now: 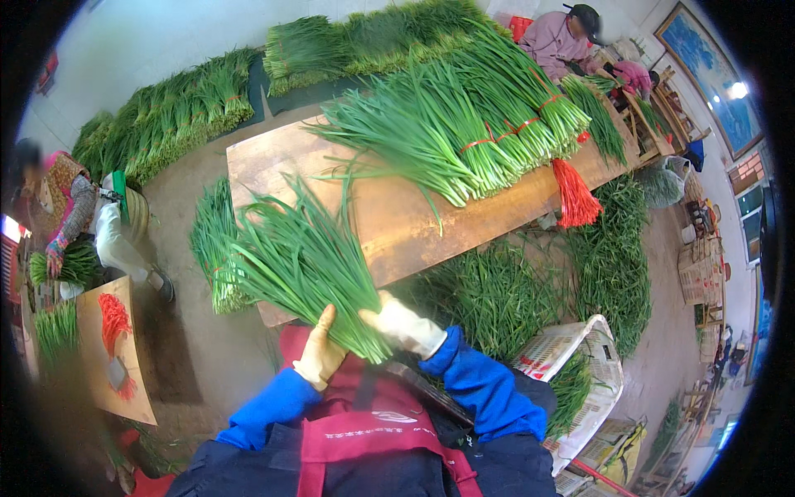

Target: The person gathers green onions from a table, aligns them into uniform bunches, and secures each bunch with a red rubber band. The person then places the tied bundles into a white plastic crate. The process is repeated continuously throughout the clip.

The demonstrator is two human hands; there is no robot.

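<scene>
Both of my hands wear pale rubber gloves. My left hand (323, 351) grips the lower left side of a loose bunch of garlic chives (304, 267), its thumb lying along the stems. On the other side, my right hand (404, 323) holds the same stems near their cut ends. The leaves fan up and left over the near corner of a wooden table (397, 236). Several bundles of chives (497, 136) bound with red ties lie across the table's far part. A hank of red tie strips (572, 196) hangs over the table's right edge.
A tied bundle (214, 248) stands left of the table. Loose leaves (503, 298) cover the floor at right, near a white plastic crate (596, 373) holding greens. One person (68, 192) works at far left, others (559, 40) at upper right. Bundled chives (192, 112) line the wall.
</scene>
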